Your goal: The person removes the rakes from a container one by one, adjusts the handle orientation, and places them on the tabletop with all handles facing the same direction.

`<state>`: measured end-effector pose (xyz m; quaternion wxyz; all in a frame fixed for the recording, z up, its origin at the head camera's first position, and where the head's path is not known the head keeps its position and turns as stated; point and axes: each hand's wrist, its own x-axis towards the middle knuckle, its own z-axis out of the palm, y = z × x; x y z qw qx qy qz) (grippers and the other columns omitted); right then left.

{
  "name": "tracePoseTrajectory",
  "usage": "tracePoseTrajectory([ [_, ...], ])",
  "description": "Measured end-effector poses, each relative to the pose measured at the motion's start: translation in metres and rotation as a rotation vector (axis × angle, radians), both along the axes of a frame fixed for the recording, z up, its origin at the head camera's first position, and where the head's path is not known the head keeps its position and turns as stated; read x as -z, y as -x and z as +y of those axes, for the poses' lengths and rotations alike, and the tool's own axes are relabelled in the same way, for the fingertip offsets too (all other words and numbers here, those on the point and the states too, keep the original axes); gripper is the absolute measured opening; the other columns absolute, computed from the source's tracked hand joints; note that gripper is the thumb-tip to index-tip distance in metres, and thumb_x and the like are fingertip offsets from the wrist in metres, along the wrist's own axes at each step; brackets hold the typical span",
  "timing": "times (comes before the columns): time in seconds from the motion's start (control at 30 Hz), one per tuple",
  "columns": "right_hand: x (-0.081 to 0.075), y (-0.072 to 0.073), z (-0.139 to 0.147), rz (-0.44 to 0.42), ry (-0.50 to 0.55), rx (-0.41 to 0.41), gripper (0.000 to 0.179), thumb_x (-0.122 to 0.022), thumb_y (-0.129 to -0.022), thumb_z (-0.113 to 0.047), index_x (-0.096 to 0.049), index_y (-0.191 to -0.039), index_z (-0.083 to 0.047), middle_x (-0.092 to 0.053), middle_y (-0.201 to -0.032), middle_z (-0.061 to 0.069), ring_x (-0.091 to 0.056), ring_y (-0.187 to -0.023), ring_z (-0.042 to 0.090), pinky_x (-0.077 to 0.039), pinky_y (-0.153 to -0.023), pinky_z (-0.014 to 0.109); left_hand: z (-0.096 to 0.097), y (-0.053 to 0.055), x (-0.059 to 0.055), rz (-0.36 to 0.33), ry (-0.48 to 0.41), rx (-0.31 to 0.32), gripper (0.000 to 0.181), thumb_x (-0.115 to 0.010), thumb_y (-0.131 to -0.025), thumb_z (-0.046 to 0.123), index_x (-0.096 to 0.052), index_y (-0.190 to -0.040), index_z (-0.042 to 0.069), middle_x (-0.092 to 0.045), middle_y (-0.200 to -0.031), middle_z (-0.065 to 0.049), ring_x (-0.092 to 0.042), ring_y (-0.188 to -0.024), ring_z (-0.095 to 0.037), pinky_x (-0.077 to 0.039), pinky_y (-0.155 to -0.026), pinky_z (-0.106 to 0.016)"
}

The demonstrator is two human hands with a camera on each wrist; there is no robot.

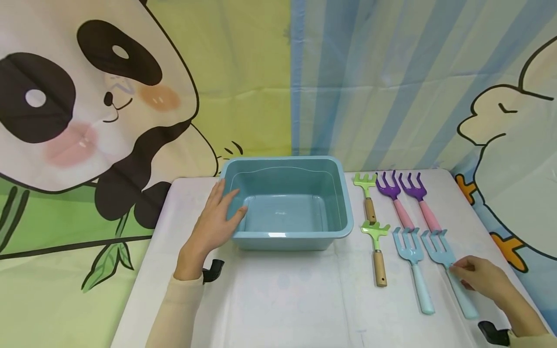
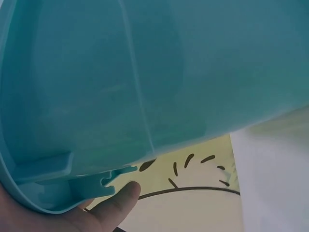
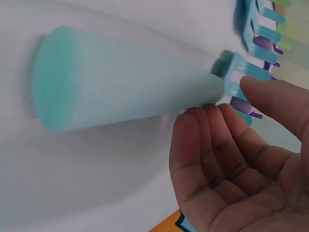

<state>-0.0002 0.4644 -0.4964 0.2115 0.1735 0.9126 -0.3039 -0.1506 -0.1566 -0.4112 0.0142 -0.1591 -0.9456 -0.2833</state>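
My left hand [image 1: 215,222], fingers spread, rests at the left rim of a blue plastic basin [image 1: 285,235]. In the left wrist view, one finger [image 2: 120,200] stretches out beside the clip-like tab under the basin's rim. At the right, my right hand [image 1: 483,278] reaches the upper handle of the outer light-blue hand fork [image 1: 463,295], which lies on the table. The right wrist view shows bent fingers [image 3: 212,130] close along one side of this handle [image 3: 130,79], the thumb near its neck on the other. A second light-blue hand fork [image 1: 419,287] lies just left of it.
Behind the blue forks lie two purple hand forks with pink handles [image 1: 402,212]. Left of these, two green hand rakes with wooden handles [image 1: 379,268] lie one behind the other. A white cloth [image 1: 283,299] covers the table; a printed cartoon curtain [image 1: 243,72] hangs behind.
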Motion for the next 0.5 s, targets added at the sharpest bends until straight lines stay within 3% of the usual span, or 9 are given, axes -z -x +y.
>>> tracePoseTrajectory([
  [0.1, -0.005, 0.004, -0.005, 0.037, 0.013, -0.001, 0.050, -0.062, -0.100, -0.036, -0.057, -0.110, 0.013, -0.062, -0.086, 0.008, -0.057, -0.075, 0.021, -0.053, -0.064, 0.033, -0.001, 0.001, 0.001, 0.007, -0.058, 0.012, 0.065, -0.054, -0.100, 0.049, -0.045, -0.150, 0.008, -0.009, -0.166, -0.014, 0.003, -0.152, -0.024, -0.017, -0.113, -0.064],
  [0.27, -0.019, 0.014, -0.022, 0.093, 0.122, -0.017, 0.052, -0.058, -0.103, -0.038, -0.057, -0.117, 0.012, -0.065, -0.097, 0.012, -0.063, -0.082, 0.024, -0.056, -0.068, 0.031, -0.006, 0.001, 0.003, 0.053, -0.209, 0.013, 0.053, -0.058, -0.101, 0.038, -0.053, -0.144, 0.007, -0.026, -0.161, -0.015, -0.007, -0.152, -0.029, -0.017, -0.113, -0.066],
  [0.5, -0.039, 0.022, -0.063, 0.263, 0.225, -0.063, 0.046, -0.057, -0.104, -0.032, -0.057, -0.120, 0.010, -0.066, -0.102, 0.017, -0.065, -0.084, 0.026, -0.056, -0.071, 0.027, -0.023, -0.010, 0.009, 0.194, -0.349, -0.111, 0.042, -0.061, -0.102, 0.027, -0.057, -0.139, 0.009, -0.047, -0.149, -0.010, -0.037, -0.142, -0.032, -0.031, -0.109, -0.061],
])
